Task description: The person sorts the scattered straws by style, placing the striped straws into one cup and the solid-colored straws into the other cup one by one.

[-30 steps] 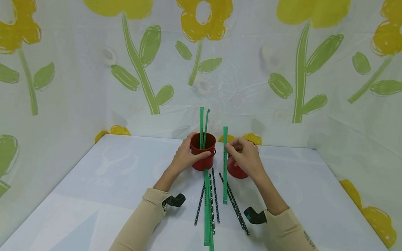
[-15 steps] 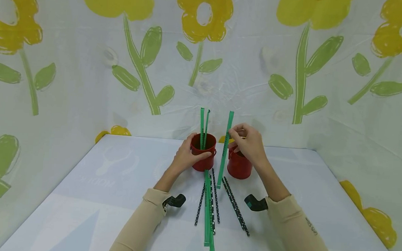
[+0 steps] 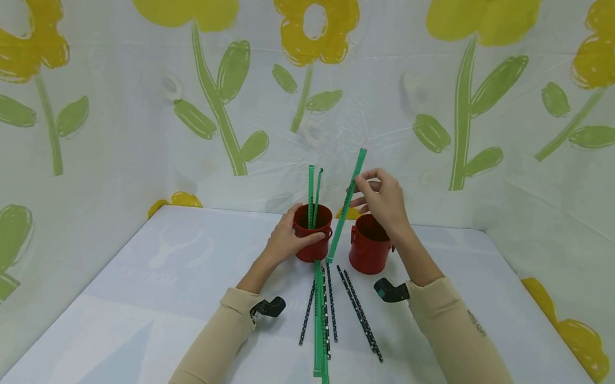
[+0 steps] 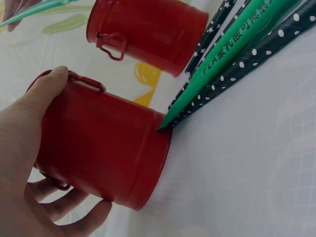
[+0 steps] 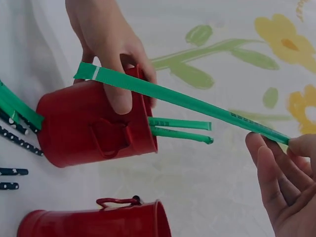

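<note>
While your left hand [image 3: 290, 237] grips a red bucket [image 3: 312, 250] at mid-frame, two green strips [image 3: 310, 186] standing in it, your right hand [image 3: 384, 201], right of centre, pinches a third green strip [image 3: 343, 215], upper end leaning right. Second red bucket [image 3: 369, 255] stands just right; dark patterned straws [image 3: 370, 332] and further green strips [image 3: 318, 330] lie lower centre.

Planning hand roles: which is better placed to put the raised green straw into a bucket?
Right, probably: the right hand pinches the raised green straw; the left hand is busy gripping the red bucket holding two others.
</note>
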Tool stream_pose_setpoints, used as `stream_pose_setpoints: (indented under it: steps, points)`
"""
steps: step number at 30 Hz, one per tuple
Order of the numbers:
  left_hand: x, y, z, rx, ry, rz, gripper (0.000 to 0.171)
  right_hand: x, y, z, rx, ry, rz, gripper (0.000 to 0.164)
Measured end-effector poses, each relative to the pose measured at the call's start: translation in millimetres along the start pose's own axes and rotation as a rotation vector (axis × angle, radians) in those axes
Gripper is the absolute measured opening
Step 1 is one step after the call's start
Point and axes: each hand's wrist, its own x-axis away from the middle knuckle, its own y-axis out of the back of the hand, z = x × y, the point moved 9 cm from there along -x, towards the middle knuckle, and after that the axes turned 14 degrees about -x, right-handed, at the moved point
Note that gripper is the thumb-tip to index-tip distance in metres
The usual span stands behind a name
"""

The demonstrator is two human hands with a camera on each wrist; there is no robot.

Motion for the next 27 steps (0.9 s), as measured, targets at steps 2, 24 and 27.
stream_pose_setpoints:
  steps: [2,24,27]
  points:
    - [0.3,0.2,0.0,-0.006,0.006,0.003,0.089,-4,0,2,-0.018,0.001,-0.015,0.031]
    - [-0.2,-0.1,-1.3,0.007,0.007,0.008,0.086,-34,-4,21,-0.181,-0.026,-0.129,0.028]
    - [-0.2,0.6,-1.3,0.010,0.003,0.003,0.086,-34,-8,17,-0.141,-0.009,-0.115,0.028]
